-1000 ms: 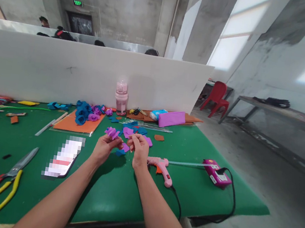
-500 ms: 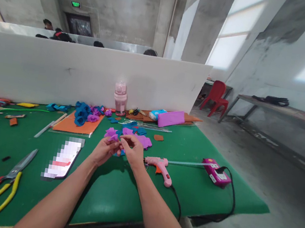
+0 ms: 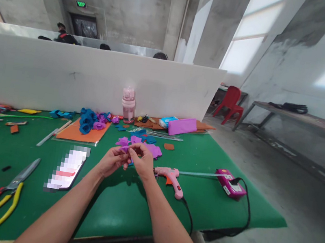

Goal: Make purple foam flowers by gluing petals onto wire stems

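Both of my hands meet over the green table, pinching a small purple paper flower piece [image 3: 124,148]. My left hand [image 3: 112,160] grips its lower left side, fingers closed. My right hand [image 3: 141,160] presses on it from the right with thumb and fingertips; the fingers partly hide it. Just behind the hands lie loose purple petals [image 3: 154,150] and blue paper pieces [image 3: 149,139]. Beside my right wrist rests a pink hot glue gun [image 3: 173,178] with a glue stick in its back.
Finished blue flowers [image 3: 87,121] sit on an orange sheet [image 3: 71,131]. Nearer are a phone [image 3: 69,168] and red-and-yellow scissors [image 3: 12,190]. A purple power socket [image 3: 230,184] stands at right, its cable over the table edge. A pink bottle [image 3: 128,104] stands against the white partition [image 3: 95,78].
The purple piece has been turned and drawn in between the fingers of both hands, so less of it shows. Behind the partition, a person has shifted right.
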Action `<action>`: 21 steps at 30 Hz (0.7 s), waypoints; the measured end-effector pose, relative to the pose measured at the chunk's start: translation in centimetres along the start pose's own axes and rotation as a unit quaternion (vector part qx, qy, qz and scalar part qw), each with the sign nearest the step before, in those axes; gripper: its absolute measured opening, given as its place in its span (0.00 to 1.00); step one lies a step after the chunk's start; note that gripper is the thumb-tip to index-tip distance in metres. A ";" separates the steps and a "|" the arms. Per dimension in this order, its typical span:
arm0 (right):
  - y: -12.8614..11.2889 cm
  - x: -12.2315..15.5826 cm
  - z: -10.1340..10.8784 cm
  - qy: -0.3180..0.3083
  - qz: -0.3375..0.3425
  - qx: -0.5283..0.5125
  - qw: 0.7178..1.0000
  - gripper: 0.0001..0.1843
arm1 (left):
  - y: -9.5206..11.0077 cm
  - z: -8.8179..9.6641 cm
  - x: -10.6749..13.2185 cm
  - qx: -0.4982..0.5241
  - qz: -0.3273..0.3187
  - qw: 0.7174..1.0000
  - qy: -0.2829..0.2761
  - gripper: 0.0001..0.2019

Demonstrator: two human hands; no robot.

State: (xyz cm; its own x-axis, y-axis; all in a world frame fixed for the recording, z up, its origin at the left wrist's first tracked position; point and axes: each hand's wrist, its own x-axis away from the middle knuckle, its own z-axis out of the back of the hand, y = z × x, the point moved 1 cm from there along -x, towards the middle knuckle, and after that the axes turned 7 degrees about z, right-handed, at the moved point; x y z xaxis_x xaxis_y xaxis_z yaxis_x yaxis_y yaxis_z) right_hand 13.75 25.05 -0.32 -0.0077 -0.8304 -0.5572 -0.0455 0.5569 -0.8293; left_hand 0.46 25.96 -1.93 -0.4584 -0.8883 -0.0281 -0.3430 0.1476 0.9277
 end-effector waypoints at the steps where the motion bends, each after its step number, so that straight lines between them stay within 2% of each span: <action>1: 0.0 0.0 0.0 0.002 0.001 0.000 1.000 0.06 | 0.0 0.0 0.0 0.000 0.002 1.000 0.001 0.10; 11: 0.2 0.0 -0.1 -0.001 -0.013 0.007 1.000 0.06 | 0.1 -0.3 0.1 -0.006 0.015 1.000 -0.002 0.10; 14: 0.3 -0.1 -0.1 0.012 -0.014 -0.002 1.000 0.07 | 0.0 -0.1 -0.1 -0.012 0.005 1.000 0.019 0.11; 18: -0.1 0.0 0.2 0.053 0.032 0.050 0.997 0.09 | 0.2 0.2 -0.3 -0.025 -0.044 0.994 0.100 0.11; 21: -0.7 0.1 0.5 0.044 0.100 0.133 0.985 0.08 | 0.5 0.4 -0.3 -0.070 -0.046 0.990 0.117 0.10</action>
State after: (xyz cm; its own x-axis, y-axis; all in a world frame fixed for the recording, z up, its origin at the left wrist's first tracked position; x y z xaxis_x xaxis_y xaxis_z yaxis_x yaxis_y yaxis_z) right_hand 14.32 24.60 0.24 -0.0772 -0.6953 -0.7146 0.2283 0.6854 -0.6915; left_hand 0.10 26.43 -1.58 -0.2232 -0.9738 -0.0427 -0.2492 0.0147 0.9683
